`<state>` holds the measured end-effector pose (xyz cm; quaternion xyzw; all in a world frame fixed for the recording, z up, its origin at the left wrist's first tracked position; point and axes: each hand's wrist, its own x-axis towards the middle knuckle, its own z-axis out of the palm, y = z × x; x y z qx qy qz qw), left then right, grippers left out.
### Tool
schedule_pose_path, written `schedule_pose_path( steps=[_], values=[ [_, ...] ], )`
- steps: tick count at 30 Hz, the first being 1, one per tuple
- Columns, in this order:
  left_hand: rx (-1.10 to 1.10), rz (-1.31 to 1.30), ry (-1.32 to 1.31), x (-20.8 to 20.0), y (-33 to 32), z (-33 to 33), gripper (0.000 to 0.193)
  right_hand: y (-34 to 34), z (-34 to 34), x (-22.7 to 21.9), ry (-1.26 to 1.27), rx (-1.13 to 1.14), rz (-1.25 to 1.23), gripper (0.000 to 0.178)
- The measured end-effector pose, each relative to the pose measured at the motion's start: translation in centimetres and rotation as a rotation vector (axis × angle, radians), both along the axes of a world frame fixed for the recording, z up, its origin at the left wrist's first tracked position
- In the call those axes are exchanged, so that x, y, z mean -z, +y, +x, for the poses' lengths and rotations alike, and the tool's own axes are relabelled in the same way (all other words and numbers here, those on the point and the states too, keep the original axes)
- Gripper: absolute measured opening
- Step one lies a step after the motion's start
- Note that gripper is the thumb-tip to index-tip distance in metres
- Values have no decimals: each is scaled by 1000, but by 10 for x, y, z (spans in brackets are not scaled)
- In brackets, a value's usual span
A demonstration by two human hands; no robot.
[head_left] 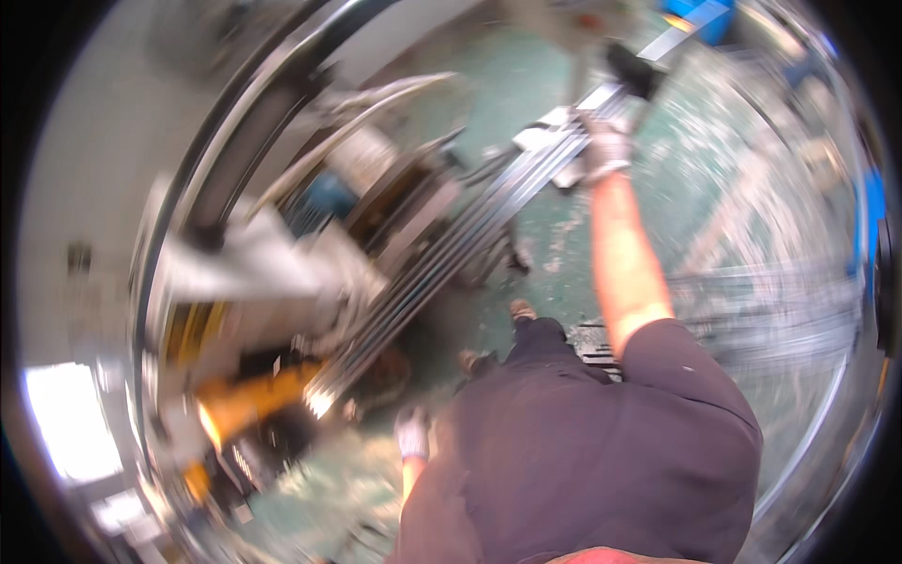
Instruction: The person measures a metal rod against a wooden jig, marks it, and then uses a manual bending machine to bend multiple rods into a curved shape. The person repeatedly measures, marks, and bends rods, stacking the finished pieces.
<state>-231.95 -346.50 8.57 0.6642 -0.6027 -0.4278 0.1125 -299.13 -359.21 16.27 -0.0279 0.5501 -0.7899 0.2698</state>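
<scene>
Several long, thin metal bars (470, 230) lie side by side, running slantwise from the lower left to the upper right in front of me. My right hand (606, 148), in a pale glove, reaches far out with its fingers closed about the bars near their upper right end. A white piece (545, 138) is next to that hand, too blurred to name. My left hand (412, 434), also gloved, hangs low by my left side, apart from the bars' lower end. Motion smears its fingers, and nothing is visibly held there.
Left of the bars stands a machine with a pale housing (249, 258) and an orange part (249, 409). A dark curved beam (249, 141) crosses the upper left. Long blurred bars or strips (770, 315) lie at the right over the green floor (498, 80). Something blue (714, 21) is far right.
</scene>
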Motion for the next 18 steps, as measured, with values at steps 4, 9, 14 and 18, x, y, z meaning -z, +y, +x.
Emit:
schedule_pose_path(
  steps=[4,9,14,18],
  values=[
    [184,-130,-261,13,34,27,31,14,-71,23,-252,-151,-17,41],
    [-434,137,-26,-2,93,47,42,53,-81,45,-209,48,181,61],
    [-712,156,171,41,190,142,42,66,160,127,-257,-171,399,51],
    [-748,122,26,33,249,239,43,118,339,226,-224,-705,600,41]
  ],
)
